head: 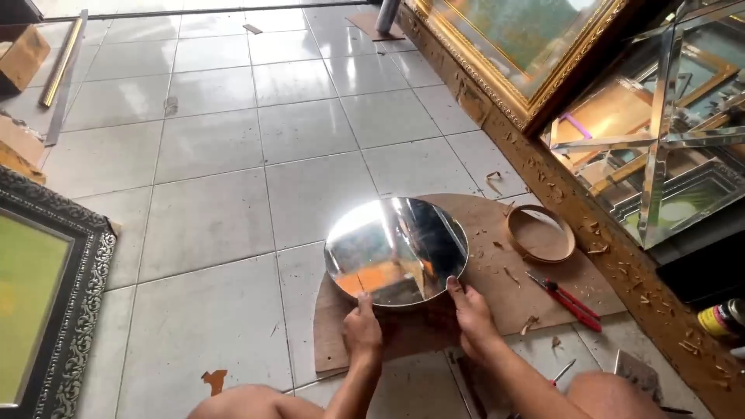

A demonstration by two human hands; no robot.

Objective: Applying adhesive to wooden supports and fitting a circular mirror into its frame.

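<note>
**Round mirror held at its near edge, both hands on it**

So the round mirror (396,250) sits pretty much dead centre of the view, lying on a brown board (497,302) that's flat on the tiled floor (209,155). Both hands are at the mirror's near rim. The left hand (362,330) is at about 7 o'clock on the disc, thumb pointing up against the edge, fingers curled under, so it looks clamped on the rim. The right hand (472,314) is at about 5 o'clock, thumb tip touching the edge; its other fingers are folded together beneath, and I can't tell how tight they grip.

Off to 3 o'clock from the mirror there's a wooden ring (541,233) lying on the same board, close to the mirror but not touching it. Just below that ring, around 4 o'clock, red-handled pliers (565,299) lie on the board, near the right hand. Wood shavings (597,248) are scattered all along the right side.

At 1 o'clock a gold picture frame (497,70) leans up. Far left at 9 o'clock is a dark ornate frame (85,287). Bare knees show at the bottom edge.
</note>
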